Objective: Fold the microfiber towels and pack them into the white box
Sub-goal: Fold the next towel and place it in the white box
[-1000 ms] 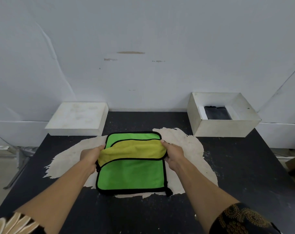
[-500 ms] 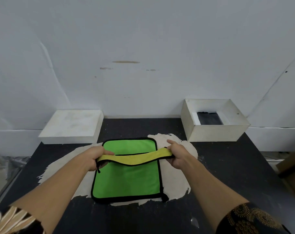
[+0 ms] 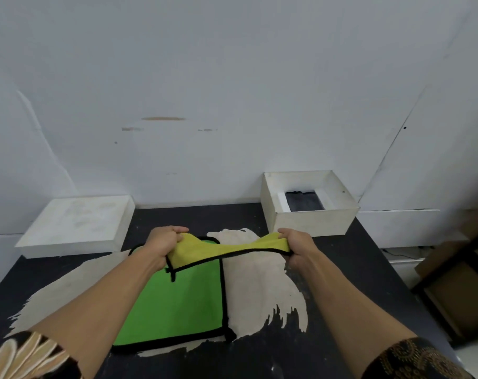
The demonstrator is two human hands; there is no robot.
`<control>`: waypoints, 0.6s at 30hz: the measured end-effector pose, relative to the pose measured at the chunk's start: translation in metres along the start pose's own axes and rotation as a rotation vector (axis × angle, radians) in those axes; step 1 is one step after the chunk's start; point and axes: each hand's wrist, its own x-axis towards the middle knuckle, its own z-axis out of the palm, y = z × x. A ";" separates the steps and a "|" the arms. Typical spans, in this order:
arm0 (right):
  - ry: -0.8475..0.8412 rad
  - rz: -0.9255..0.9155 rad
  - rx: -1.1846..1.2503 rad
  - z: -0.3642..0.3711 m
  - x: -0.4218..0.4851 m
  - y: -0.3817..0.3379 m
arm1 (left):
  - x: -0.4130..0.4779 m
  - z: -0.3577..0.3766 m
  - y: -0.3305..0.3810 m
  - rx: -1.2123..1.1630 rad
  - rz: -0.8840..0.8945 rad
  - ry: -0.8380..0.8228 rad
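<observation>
A yellow microfiber towel (image 3: 226, 248) with black trim hangs stretched in the air between my hands. My left hand (image 3: 162, 242) grips its left end and my right hand (image 3: 295, 246) grips its right end. Beneath it a green towel (image 3: 177, 302) with black edging lies flat on the black table (image 3: 355, 296). The open white box (image 3: 311, 217) stands at the back right, just beyond my right hand, with a dark folded towel (image 3: 303, 201) at its bottom.
A flat white lid or slab (image 3: 76, 222) sits at the back left against the wall. A pale worn patch (image 3: 257, 285) spreads over the table around the green towel. Brown cardboard and shelving (image 3: 462, 283) stand off the table's right edge.
Both hands have lifted the yellow towel off the green one and carried it up and to the right, toward the white box. The green towel stays flat.
</observation>
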 end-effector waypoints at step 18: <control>0.005 -0.097 -0.592 -0.209 0.082 0.014 | -0.050 0.187 -0.086 0.056 -0.161 -0.070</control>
